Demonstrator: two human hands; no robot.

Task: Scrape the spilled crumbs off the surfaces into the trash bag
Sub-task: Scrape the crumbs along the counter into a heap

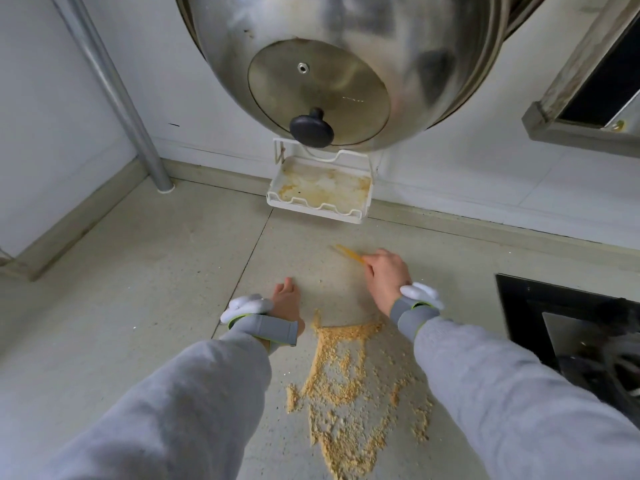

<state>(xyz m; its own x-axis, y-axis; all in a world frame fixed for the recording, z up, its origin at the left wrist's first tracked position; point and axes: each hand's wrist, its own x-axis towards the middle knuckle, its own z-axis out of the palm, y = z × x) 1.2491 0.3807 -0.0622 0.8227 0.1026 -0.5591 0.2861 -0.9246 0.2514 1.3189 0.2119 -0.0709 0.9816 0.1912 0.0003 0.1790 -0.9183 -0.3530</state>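
A pale speckled table point(138, 271) runs back to a white wall, where a large steel bowl point(346, 36) and a glass lid point(318, 95) hang above a stained white drip tray point(320, 190). Spilled crumbs point(346, 382) lie toward the table's near edge, between the grey sleeves. The right hand point(389, 275) grips a thin yellow scraper point(348, 253) beyond the crumbs; the left hand point(286, 299) rests on the table, fingers mostly hidden. A black cooktop point(571, 327) sits at the right edge.

Tan crumbs point(346, 375) on a speckled grey-beige counter point(138, 271), yellow scraper point(348, 252), grey sleeves point(173, 393).
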